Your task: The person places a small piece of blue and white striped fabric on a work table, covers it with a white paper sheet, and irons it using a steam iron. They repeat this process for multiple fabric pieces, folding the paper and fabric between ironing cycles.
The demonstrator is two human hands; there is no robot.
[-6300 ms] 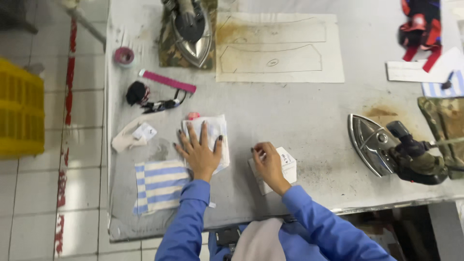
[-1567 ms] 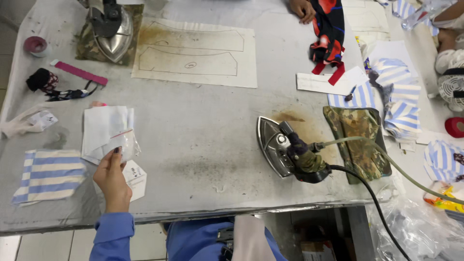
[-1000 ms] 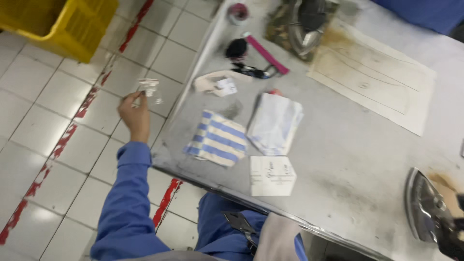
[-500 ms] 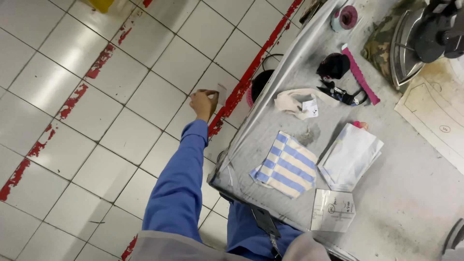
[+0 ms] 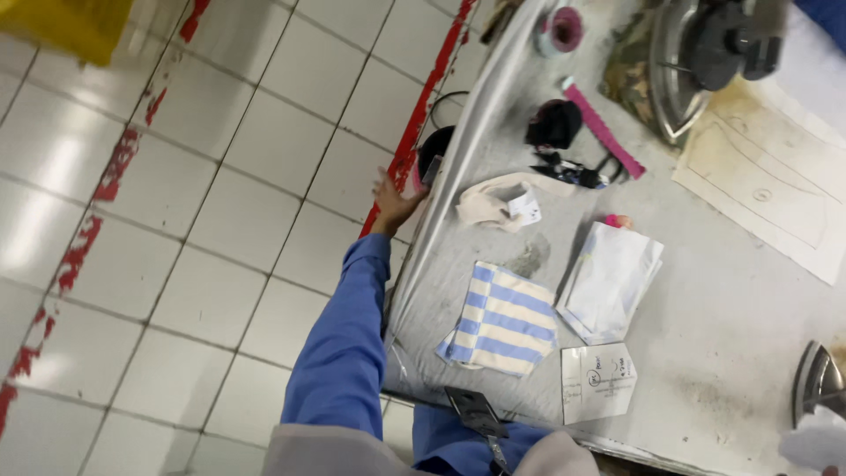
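My left hand (image 5: 396,204) reaches down past the left edge of the grey table (image 5: 705,353), its blue sleeve stretched along the side. The fingers lie against the table's rim beside a dark object (image 5: 431,157) hanging below the edge; what they hold, if anything, is hidden. Nearest on the table are a cream fabric piece (image 5: 490,199) with a small white tag and a blue-and-white striped fabric piece (image 5: 503,321). A stack of white fabric pieces (image 5: 613,282) and a small paper card (image 5: 598,383) lie further right. My right hand is out of view.
An iron (image 5: 702,60) rests on a camouflage pad at the top, beside a pink strip (image 5: 604,130), a black lump (image 5: 553,123) and a tape roll (image 5: 560,30). A paper pattern (image 5: 775,189) lies right. A second iron (image 5: 816,379) shows at the lower right. White floor tiles with a red line (image 5: 414,145); yellow crate (image 5: 62,26).
My view has swung left toward the floor. My left hand, which carried a small white scrap out over the floor, has come back to the table's left edge and stays there.
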